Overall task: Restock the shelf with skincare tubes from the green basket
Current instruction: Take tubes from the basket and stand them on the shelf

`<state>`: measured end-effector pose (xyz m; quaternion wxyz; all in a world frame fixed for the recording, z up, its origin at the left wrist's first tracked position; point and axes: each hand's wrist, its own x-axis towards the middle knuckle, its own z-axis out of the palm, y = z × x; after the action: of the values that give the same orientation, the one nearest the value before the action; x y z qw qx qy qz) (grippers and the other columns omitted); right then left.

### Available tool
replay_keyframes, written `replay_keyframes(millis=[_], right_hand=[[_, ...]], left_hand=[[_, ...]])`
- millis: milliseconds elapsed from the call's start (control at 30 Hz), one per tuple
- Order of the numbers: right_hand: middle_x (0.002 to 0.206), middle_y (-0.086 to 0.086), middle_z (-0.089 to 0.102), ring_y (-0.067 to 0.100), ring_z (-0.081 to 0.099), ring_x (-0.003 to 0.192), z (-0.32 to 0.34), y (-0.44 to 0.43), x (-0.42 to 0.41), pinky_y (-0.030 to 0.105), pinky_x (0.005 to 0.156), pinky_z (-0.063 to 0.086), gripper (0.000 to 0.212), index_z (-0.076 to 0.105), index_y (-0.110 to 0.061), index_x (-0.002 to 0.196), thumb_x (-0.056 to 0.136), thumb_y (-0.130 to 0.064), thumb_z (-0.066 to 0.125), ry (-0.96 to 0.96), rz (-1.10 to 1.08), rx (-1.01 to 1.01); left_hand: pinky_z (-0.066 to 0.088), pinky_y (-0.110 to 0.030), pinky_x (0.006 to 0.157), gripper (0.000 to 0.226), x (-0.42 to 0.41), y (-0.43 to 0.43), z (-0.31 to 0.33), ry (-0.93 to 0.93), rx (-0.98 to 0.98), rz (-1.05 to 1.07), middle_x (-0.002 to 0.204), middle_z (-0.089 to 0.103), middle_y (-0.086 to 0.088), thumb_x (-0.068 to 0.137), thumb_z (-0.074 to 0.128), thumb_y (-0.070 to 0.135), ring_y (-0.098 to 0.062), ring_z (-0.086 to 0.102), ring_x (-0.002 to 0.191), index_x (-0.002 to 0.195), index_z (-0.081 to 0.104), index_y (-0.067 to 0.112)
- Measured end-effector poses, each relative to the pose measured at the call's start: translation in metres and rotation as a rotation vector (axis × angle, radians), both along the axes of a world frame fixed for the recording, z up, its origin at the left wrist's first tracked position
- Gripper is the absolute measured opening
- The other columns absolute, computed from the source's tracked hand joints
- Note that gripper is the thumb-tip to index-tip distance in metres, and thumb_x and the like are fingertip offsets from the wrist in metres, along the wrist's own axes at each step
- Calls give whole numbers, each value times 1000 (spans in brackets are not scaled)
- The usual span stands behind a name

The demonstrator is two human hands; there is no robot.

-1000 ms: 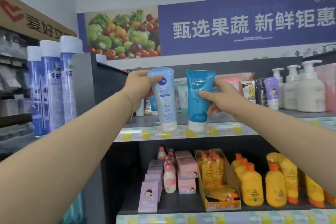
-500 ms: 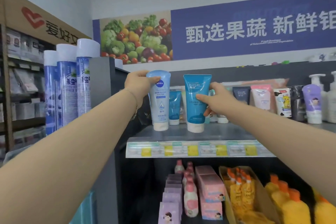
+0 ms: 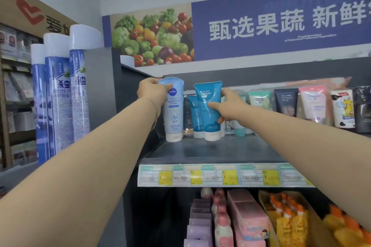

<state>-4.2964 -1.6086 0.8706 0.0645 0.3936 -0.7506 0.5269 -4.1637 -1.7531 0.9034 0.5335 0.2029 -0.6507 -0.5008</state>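
Head view looked up along both bare forearms at a dark grey shelf (image 3: 220, 150) in a shop, its front edge carrying a strip of price labels (image 3: 220, 175) with yellow patches. Above it, across the upper right of the frame, ran a blue wall banner (image 3: 281, 26) with white characters and a picture of vegetables at its left end. At the left of the frame stood three tall blue spray cans (image 3: 60, 96) with white caps.

Along the back of the shelf stood a row of tubes, among them a dark tube (image 3: 285, 104) and a pink tube (image 3: 312, 102) at right of centre. A second teal tube (image 3: 195, 114) stood just behind the two held ones, partly hidden by them. On the level below, at the bottom of the frame, were pink boxes (image 3: 249, 216) and yellow bottles with orange caps (image 3: 289, 224).

The left hand (image 3: 152, 96) gripped a pale blue tube (image 3: 173, 114) near its crimped top, thumb across the front. The right hand (image 3: 228, 106) held a teal tube (image 3: 208, 106) at mid-body, fingers curled round its right side. Both tubes stood upright, white caps down, side by side but apart, at the left end of the shelf. Whether their caps touched the shelf could not be told.
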Motion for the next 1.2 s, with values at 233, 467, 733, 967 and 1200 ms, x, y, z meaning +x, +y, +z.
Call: replay_keyframes(millis=[233, 467, 733, 967, 1200], right_hand=[[114, 12, 59, 18, 55, 62, -7, -43, -29, 14, 30, 36, 26, 41, -15, 108, 92, -19, 61, -58, -14, 16], [111, 7, 58, 28, 62, 83, -10, -62, -46, 20, 37, 45, 28, 39, -18, 108, 92, -19, 62, -99, -8, -2], [110, 2, 52, 29, 63, 99, -25, -73, -58, 35, 70, 57, 25, 40, -18, 111, 94, -22, 58, -117, 2, -6], [111, 6, 50, 23, 54, 90, -28, -73, -56, 26, 60, 49, 37, 40, -12, 131, 97, -15, 54, -147, 45, 16], [121, 7, 55, 25, 59, 96, -34, -70, -57, 36, 86, 52, 55, 35, -13, 135, 89, -12, 65, -54, 36, 111]], left_hand=[[50, -30, 64, 12, -23, -21, -12, -26, -16, 33, 93, 64, -8, 86, 67, 15, -21, 61, 76, 81, 56, 15], [51, -31, 64, 8, -41, -33, -22, -50, -17, 36, 96, 67, -10, 87, 65, 16, -23, 65, 81, 84, 57, 14], [52, -32, 69, 8, -51, -39, -29, -79, -7, 31, 101, 67, -10, 89, 63, 18, -24, 65, 86, 89, 56, 15], [46, -28, 59, 63, -41, -35, -36, -325, -199, 18, 108, 56, -2, 67, 83, 35, -14, 57, 81, 113, 44, 17], [54, -36, 66, 96, -43, -26, -47, -822, -218, 87, 118, 52, -9, 56, 91, 25, -24, 65, 75, 127, 28, 9]])
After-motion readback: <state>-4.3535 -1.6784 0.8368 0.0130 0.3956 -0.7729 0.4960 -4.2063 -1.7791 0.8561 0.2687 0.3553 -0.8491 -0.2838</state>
